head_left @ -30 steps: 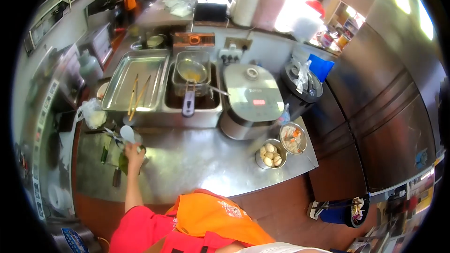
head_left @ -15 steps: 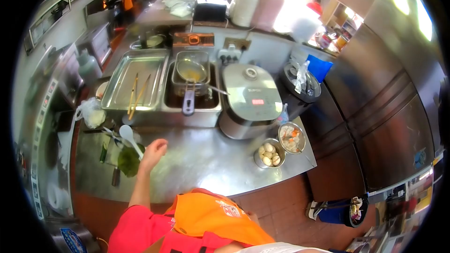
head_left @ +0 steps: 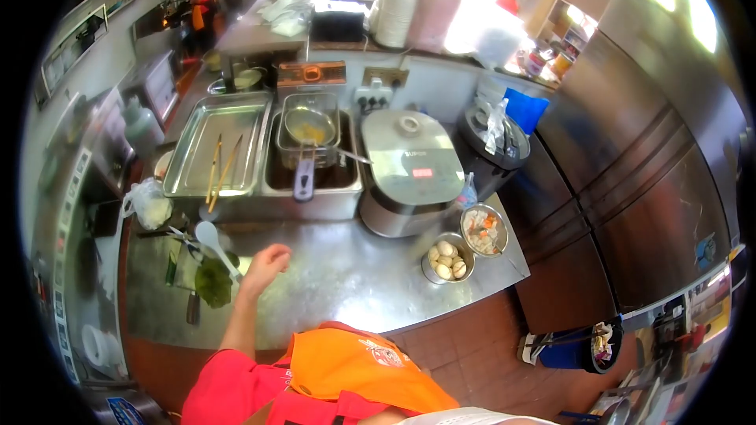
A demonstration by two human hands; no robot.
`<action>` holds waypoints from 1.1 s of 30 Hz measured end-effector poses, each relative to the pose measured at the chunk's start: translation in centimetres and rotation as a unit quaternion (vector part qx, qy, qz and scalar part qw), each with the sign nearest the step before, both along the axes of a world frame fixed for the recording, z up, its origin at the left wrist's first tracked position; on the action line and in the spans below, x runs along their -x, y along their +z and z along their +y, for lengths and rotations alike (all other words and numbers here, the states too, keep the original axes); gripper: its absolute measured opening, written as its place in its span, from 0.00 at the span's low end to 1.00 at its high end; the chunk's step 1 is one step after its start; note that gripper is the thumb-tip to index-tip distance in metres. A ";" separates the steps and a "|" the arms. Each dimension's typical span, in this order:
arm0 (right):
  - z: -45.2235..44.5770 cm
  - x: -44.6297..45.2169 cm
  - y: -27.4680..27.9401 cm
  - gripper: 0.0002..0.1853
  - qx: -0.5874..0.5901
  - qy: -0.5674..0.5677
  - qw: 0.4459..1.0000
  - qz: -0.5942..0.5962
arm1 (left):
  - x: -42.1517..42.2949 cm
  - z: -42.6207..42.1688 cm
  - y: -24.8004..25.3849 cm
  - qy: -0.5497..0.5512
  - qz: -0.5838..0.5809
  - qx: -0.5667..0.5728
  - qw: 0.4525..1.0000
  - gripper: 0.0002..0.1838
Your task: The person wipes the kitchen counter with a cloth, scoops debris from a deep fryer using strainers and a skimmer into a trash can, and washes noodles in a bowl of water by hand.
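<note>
My left hand point(head_left: 266, 266) hovers over the left part of the steel table point(head_left: 339, 275), fingers loosely curled in, with nothing visible in them. Beside its wrist lies a white rice paddle point(head_left: 214, 242), the handle end close to my forearm. A dark green, leaf-like piece point(head_left: 213, 283) sits under the paddle's handle. Left of that are a brown handle point(head_left: 193, 308) and a slim green item point(head_left: 172, 267). My right hand does not show; the orange apron point(head_left: 358, 370) covers that side.
Behind the table stand a rice cooker point(head_left: 413, 165), a strainer point(head_left: 309, 127) over a basin, and a metal tray point(head_left: 216, 138) with chopsticks point(head_left: 223, 173). At right are a pot of egg-like pieces point(head_left: 447, 260) and a bowl of chopped pieces point(head_left: 484, 230). A co-worker point(head_left: 200, 0) stands far back.
The view has shifted slightly, so the back counter items sit a little further left. My left hand is slightly lower and further right in view, its fingers still curled.
</note>
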State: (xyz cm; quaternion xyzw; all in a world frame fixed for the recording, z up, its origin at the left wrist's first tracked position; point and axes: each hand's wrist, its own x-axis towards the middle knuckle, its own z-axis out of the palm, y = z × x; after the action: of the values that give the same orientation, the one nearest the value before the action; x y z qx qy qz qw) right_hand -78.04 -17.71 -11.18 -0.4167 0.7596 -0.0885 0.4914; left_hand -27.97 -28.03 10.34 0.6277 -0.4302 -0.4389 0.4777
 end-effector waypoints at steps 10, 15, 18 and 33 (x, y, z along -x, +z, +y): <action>0.0 0.5 -0.1 0.16 0.003 -0.007 1.000 -0.004 | 1.0 -0.4 0.0 -0.018 0.005 -0.006 1.000 0.14; -0.5 0.3 0.2 0.16 -0.008 -0.015 1.000 -0.004 | 1.1 -0.9 -0.5 -0.026 0.004 -0.016 1.000 0.14; -0.7 0.2 0.3 0.16 -0.011 -0.018 1.000 -0.004 | 1.6 -1.1 0.1 -0.028 0.009 -0.012 0.999 0.13; -0.5 0.4 0.1 0.15 -0.006 -0.018 1.000 -0.010 | 2.2 -1.0 -0.9 -0.056 0.029 -0.009 0.998 0.13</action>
State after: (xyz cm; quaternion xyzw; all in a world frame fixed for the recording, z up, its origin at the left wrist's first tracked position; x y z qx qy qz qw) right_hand -78.48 -18.21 -11.06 -0.3993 0.7624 -0.0971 0.4998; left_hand -30.21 -29.02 9.47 0.5939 -0.4467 -0.4872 0.4587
